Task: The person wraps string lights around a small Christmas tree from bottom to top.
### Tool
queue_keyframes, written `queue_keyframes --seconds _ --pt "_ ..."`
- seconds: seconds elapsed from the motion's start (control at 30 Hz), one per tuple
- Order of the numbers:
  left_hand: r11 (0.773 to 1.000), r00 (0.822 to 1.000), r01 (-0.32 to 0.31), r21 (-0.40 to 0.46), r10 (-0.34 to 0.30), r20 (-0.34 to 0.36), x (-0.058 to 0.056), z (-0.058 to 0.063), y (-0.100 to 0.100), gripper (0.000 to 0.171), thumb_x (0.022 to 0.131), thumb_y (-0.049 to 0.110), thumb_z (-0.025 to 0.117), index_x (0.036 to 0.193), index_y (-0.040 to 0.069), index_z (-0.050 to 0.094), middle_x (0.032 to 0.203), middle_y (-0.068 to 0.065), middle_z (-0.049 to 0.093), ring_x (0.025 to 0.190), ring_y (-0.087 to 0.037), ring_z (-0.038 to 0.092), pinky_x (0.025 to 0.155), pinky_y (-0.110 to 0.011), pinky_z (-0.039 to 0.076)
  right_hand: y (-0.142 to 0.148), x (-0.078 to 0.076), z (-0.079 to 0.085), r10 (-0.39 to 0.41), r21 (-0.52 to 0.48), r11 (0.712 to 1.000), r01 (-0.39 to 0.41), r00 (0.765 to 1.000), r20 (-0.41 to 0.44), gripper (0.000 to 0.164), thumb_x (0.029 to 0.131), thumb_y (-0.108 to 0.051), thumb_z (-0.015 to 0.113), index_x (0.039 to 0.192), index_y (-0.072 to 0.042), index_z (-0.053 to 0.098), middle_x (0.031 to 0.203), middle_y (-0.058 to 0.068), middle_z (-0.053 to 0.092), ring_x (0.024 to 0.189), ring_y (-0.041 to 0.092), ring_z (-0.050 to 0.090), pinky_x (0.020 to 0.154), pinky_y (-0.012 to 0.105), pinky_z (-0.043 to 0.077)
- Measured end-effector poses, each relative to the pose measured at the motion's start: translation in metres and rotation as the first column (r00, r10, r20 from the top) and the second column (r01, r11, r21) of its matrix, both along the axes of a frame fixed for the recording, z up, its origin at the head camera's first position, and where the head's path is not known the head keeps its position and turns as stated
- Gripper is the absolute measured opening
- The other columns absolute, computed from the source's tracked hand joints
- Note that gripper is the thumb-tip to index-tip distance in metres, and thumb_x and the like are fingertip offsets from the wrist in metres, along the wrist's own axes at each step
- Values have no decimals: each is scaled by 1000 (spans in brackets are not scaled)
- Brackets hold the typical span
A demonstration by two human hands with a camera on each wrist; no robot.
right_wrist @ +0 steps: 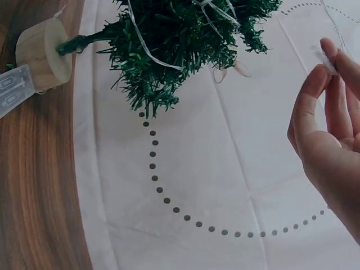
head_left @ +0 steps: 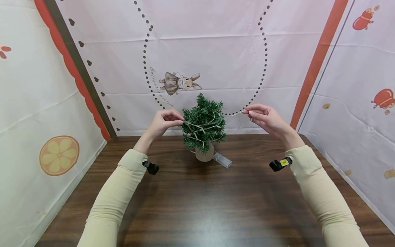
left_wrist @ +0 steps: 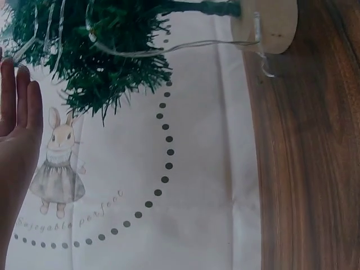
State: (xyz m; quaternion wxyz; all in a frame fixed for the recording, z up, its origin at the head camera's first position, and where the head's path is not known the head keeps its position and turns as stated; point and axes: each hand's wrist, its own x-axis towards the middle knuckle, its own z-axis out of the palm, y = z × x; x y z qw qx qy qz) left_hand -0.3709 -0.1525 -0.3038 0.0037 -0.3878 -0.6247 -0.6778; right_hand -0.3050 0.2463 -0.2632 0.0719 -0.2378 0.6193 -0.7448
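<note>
A small green artificial Christmas tree (head_left: 202, 118) stands on a round wooden base (head_left: 204, 153). A clear wire string of lights (head_left: 200, 127) is looped around its branches. At the tree's left side, my left hand (head_left: 166, 120) pinches the light string between thumb and fingers; the left wrist view shows only part of this hand (left_wrist: 19, 112). Out to the right, apart from the branches, my right hand (head_left: 265, 118) pinches the string's loose length (head_left: 238, 112). In the right wrist view, a clear piece of it (right_wrist: 328, 63) sits between the fingertips.
A clear plastic battery box (head_left: 222, 160) lies on the brown wooden table (head_left: 197, 202) beside the base, at its right. Behind the tree hangs a pale printed cloth (head_left: 210, 61) with a rabbit figure. Similar cloths (head_left: 24, 96) flank the table on both sides.
</note>
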Motion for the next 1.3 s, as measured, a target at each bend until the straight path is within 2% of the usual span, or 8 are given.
queue_keyframes --seconds 0.27,0.4,0.53,0.67,0.83,1.03,1.2,1.3 --pt "986 997 -62 -154 55 -47 8 -2 9 13 83 -5 68 92 4 72 97 -4 64 82 -13 64 75 -27 56 3 -3 -8 -36 -35 999 37 999 25 13 94 -5 56 101 -11 66 104 -1 69 86 7 56 72 18 49" --pt "985 997 -69 -159 61 -55 7 -6 12 10 84 1 69 93 5 71 99 -6 63 85 -15 65 76 -25 56 5 -3 -11 -24 -69 997 26 999 26 13 94 -3 55 98 -10 66 101 0 68 85 8 57 73 17 50" --pt "985 992 -120 -120 115 -45 17 3 13 9 85 -2 67 93 2 69 97 -6 65 81 -18 66 74 -27 56 6 -3 -14 -4 -129 992 9 999 38 16 94 1 53 98 -6 67 96 2 66 88 9 61 79 18 53" --pt "970 972 -232 -65 229 -53 20 12 15 12 83 -3 68 94 -4 63 91 -9 65 76 -14 62 70 -25 54 4 -4 -15 4 -149 989 3 999 45 18 94 4 51 99 -4 66 96 4 65 88 11 64 83 20 54" --pt "934 934 -351 -71 344 -95 23 23 19 33 82 0 71 112 -7 58 103 -21 61 90 -21 60 77 -24 51 -5 -6 -15 -91 -86 992 92 996 13 12 94 -2 56 101 -6 64 96 3 66 89 10 65 84 21 54" --pt "930 941 -336 -149 326 -88 26 31 22 42 86 7 69 125 -2 58 123 -19 61 109 -35 58 91 -32 51 -20 -11 -18 -174 -101 980 168 983 -53 11 92 1 58 99 -4 64 93 4 69 86 12 67 81 22 56" --pt "931 953 -303 -202 297 -64 27 36 21 40 85 6 70 124 -2 59 122 -22 61 105 -31 62 88 -27 53 -34 -16 -20 -191 -120 976 181 978 -80 11 90 3 59 96 -4 64 90 6 71 84 13 69 82 25 56" --pt "921 949 -314 -231 312 -43 28 39 22 37 84 8 72 120 1 63 117 -20 64 99 -26 65 85 -27 54 -41 -18 -20 -208 -113 974 197 974 -91 10 89 2 61 96 -3 65 89 5 71 83 13 70 82 26 57"
